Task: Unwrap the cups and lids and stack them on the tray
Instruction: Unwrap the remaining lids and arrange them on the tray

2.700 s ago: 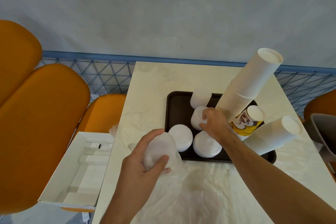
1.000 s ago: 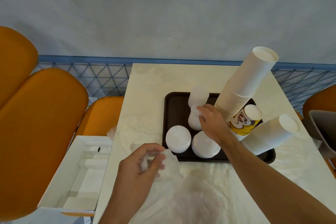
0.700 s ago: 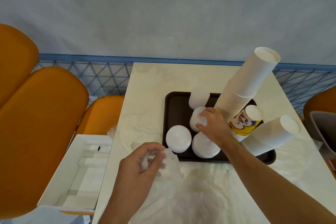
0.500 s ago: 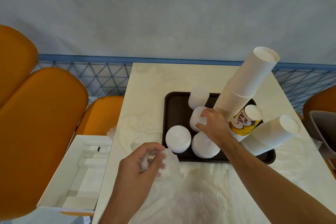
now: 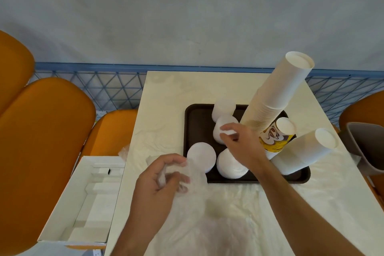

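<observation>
A dark brown tray on the pale table holds several white lid stacks: one at the back, one in the middle, two at the front. A tall leaning stack of white cups, a printed yellow cup and a shorter cup stack fill the tray's right side. My right hand pinches the top lid of the middle stack between thumb and fingertips. My left hand grips crumpled clear plastic wrap in front of the tray.
An open white box sits on an orange chair to the left. A grey bin stands off the table's right edge. A blue mesh railing runs behind the table.
The wrapped lid bundle that my left hand held has gone; it now grips only crumpled wrap. My right hand has stayed at the middle lid stack, its fingers now raised and pinching at the top.
</observation>
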Tool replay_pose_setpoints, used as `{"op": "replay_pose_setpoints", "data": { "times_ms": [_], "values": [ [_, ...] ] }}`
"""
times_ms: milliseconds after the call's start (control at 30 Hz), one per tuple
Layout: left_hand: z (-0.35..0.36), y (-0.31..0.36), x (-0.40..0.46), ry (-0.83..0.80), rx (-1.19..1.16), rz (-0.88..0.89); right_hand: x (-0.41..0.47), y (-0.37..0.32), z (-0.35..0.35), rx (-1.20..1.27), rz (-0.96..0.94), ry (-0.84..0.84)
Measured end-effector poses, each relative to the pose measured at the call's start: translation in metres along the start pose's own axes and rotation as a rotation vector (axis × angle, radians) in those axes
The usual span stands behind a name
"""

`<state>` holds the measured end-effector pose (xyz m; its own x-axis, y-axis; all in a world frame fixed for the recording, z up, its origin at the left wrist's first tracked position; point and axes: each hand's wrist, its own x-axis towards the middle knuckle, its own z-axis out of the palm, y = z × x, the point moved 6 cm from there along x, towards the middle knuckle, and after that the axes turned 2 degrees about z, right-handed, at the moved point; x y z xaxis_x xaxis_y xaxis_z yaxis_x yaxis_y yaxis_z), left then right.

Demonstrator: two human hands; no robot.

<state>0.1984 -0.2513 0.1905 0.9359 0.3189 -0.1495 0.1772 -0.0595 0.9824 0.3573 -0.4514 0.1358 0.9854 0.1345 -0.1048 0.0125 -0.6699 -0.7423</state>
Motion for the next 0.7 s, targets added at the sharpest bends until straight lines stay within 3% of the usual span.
{"op": "replay_pose_setpoints", "data": {
  "times_ms": [167,267,367,533,633,700],
  "values": [
    [0.007,0.007,0.016,0.061,-0.374,-0.122,-0.071,-0.021,0.025,0.889,0.377,-0.403],
    [0.009,0.006,0.024,0.062,-0.418,-0.136,-0.101,-0.025,0.038,1.030,0.503,-0.563],
    [0.016,0.006,0.028,0.052,-0.431,-0.123,-0.118,-0.036,0.045,1.169,0.422,-0.657],
    [0.025,0.008,0.034,0.152,-0.506,-0.134,-0.131,-0.046,0.040,1.069,0.309,-0.560],
    [0.032,0.012,0.034,0.155,-0.510,-0.138,-0.136,-0.034,0.029,0.931,0.358,-0.405],
    [0.035,0.014,0.034,0.125,-0.542,-0.138,-0.135,-0.027,0.015,1.045,0.392,-0.302]
  ]
}}
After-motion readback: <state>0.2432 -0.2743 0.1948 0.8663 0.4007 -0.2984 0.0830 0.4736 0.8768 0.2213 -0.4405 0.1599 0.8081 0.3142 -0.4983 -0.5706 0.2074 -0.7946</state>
